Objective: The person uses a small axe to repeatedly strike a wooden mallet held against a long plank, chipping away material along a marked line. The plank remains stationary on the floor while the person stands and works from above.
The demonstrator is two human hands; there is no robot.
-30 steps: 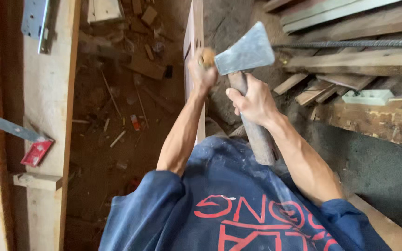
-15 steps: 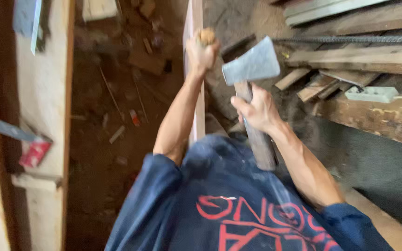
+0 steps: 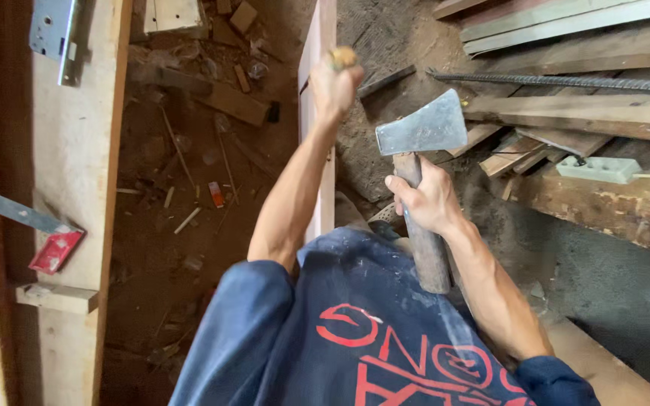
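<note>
My left hand is stretched forward, closed around a tool with a rounded wooden handle end, probably a chisel, held against the edge of a narrow pale board standing on edge. My right hand grips the wooden handle of a hatchet just below its grey steel head. The hatchet head hangs to the right of the left hand and a little lower, apart from the tool's handle end. The tool's blade is hidden by my hand. My dark blue shirt fills the bottom of the view.
A wide plank at left carries a metal lock plate and a metal bar with a red end. Wood scraps litter the dirt floor. At right lie stacked planks, a rebar rod and a white block.
The hatchet head, which was against the tool's handle end, has drawn back down and to the right. My left hand keeps the tool on the board's edge.
</note>
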